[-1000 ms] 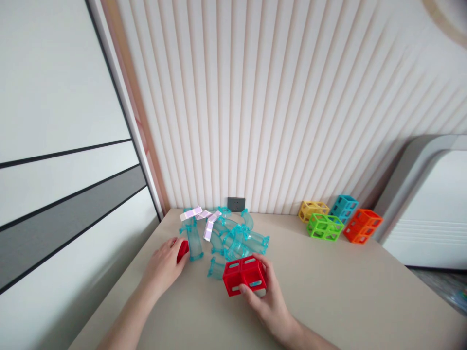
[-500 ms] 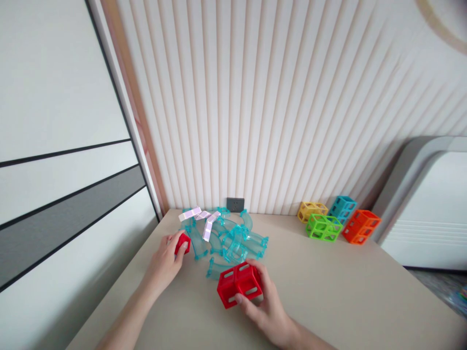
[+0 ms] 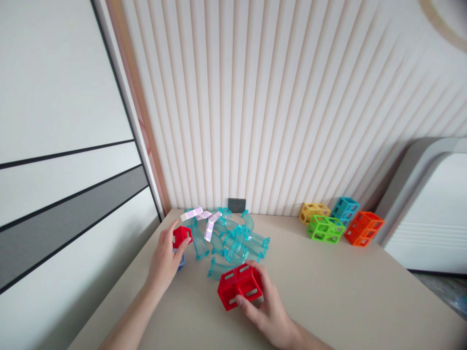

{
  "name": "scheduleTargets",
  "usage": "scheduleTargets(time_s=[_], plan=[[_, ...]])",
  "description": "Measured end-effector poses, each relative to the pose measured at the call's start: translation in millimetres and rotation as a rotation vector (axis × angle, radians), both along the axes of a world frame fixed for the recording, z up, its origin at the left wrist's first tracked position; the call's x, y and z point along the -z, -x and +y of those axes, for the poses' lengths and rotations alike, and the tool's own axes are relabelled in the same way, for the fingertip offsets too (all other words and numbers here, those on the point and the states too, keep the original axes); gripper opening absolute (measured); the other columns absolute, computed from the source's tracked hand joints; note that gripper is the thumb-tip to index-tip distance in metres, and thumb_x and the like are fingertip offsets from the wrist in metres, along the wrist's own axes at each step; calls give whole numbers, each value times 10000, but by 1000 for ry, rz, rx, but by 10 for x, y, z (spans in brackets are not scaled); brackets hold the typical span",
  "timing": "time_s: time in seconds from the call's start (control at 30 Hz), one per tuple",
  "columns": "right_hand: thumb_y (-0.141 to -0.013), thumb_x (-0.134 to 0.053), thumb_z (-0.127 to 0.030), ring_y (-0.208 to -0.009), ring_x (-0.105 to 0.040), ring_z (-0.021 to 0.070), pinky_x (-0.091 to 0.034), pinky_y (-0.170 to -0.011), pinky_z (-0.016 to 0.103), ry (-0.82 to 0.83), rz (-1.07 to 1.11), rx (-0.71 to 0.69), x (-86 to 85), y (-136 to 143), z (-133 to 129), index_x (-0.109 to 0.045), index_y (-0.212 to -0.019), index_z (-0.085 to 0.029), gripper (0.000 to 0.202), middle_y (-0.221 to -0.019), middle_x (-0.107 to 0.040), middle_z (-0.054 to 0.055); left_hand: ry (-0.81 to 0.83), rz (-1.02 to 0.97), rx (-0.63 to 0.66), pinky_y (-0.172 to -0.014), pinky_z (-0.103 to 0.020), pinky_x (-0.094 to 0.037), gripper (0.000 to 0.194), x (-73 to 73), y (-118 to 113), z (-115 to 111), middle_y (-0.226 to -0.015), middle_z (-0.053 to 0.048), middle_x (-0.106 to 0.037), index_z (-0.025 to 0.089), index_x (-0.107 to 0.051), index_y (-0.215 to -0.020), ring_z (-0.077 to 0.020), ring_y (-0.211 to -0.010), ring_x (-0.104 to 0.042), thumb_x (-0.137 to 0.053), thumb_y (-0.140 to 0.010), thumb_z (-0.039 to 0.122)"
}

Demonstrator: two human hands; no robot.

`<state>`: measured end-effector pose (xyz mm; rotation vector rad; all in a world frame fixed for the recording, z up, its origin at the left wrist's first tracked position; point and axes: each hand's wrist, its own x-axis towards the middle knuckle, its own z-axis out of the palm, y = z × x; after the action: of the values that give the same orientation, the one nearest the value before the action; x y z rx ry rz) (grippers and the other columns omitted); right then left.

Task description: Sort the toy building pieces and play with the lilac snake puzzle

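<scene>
My left hand (image 3: 166,257) is closed on a small red block (image 3: 182,236) with open window-like sides, held between thumb and fingers. Below that block, partly hidden by the hand, a blue piece (image 3: 181,261) shows. My right hand (image 3: 268,308) grips a larger red frame block (image 3: 239,286) made of two joined cubes, near the middle front of the table. Just behind it lies a translucent teal track piece (image 3: 219,269). A heap of teal track pieces (image 3: 237,243) spreads between and beyond both hands.
White-and-lilac strips (image 3: 209,230) lie on the heap. At the right stand yellow (image 3: 314,214), green (image 3: 326,229), blue (image 3: 344,211) and orange (image 3: 364,228) frame blocks. A ribbed wall with a dark socket (image 3: 237,205) bounds the table (image 3: 306,277); a panelled cabinet (image 3: 73,209) is at left.
My left hand has raised and turned its red block, so more of the block shows. A blue piece has come into sight beneath it. My right hand keeps its hold almost unmoved.
</scene>
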<state>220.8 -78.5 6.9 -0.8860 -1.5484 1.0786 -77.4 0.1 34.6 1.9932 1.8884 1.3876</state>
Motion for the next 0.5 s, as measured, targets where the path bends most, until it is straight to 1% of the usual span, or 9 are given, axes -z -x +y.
scheduleTargets(time_s=[0.13, 0.23, 0.3, 0.37, 0.43, 0.5], plan=[[-896, -701, -399, -986, -694, 249, -589, -865, 423, -14, -9, -14, -7, 1, 4, -435, -1369, -308, 550, -1168, -681, 93, -25, 18, 41, -916, -467, -562, 471, 24, -28, 10, -1237, -136, -560, 238, -437, -1407, -309, -1144, -622, -465, -989, 454], [-897, -700, -401, -985, -696, 254, -591, -861, 423, -18, -17, -1, -26, 4, 0, -442, -1367, -297, 546, -1161, -686, 98, -57, 45, 59, -914, -466, -572, 467, 33, -62, 19, -1291, -147, -537, 239, -429, -1407, -319, -1192, -603, -483, -986, 435], [-897, -699, -410, -969, -703, 254, -595, -852, 421, -15, -21, -4, -42, 6, -7, -446, -1365, -294, 545, -1148, -691, 98, -100, 56, 55, -951, -480, -560, 482, 23, -84, 18, -1348, -160, -512, 236, -409, -1426, -329, -1250, -571, -497, -984, 410], [-896, -699, -424, -960, -708, 255, -598, -842, 414, -12, -13, -9, -54, 8, -13, -451, -1364, -299, 545, -1144, -694, 96, -161, 41, 53, -1034, -506, -512, 508, 2, -107, 2, -1388, -170, -496, 225, -393, -1442, -333, -1314, -525, -522, -976, 378], [-892, -704, -434, -968, -707, 258, -598, -846, 411, -12, 3, -4, -55, 8, -16, -455, -1368, -303, 553, -1156, -693, 96, -210, -44, 73, -1094, -511, -465, 526, -23, -147, -37, -1433, -172, -468, 222, -403, -1438, -334, -1375, -467, -561, -956, 364], [-886, -712, -434, -1003, -699, 262, -585, -888, 421, -22, 9, 37, -45, 6, -7, -466, -1368, -299, 557, -1176, -687, 98, -185, -240, 131, -1097, -489, -469, 531, -49, -231, -94, -1493, -160, -424, 238, -423, -1428, -331, -1411, -431, -584, -942, 378]])
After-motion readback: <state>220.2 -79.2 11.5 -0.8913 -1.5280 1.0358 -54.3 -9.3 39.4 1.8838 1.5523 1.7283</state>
